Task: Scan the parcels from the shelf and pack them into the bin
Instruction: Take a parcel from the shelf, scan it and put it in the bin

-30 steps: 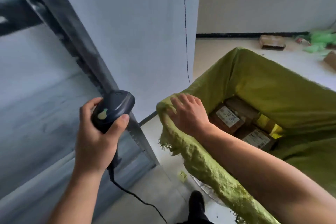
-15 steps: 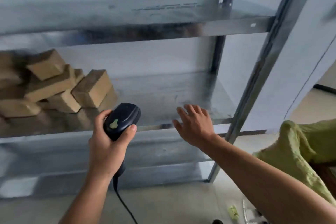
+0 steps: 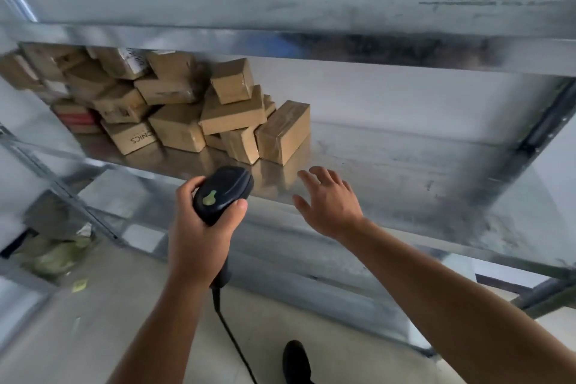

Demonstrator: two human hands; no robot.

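Note:
Several brown cardboard parcels are piled on the left half of a metal shelf. The nearest parcel stands at the pile's right end. My left hand grips a black barcode scanner by its handle, just in front of the shelf edge, its cable hanging down. My right hand is empty with fingers spread, hovering over the shelf edge a little below and right of the nearest parcel, not touching it. The bin is out of view.
A higher shelf board overhangs the parcels. A dark upright post stands at the right. Green sacks lie on the floor at lower left. My black shoe shows on the pale floor.
The view swung left from the green bin to the shelf. My right hand left the bin's rim and now reaches toward the parcel pile. My left hand kept holding the scanner.

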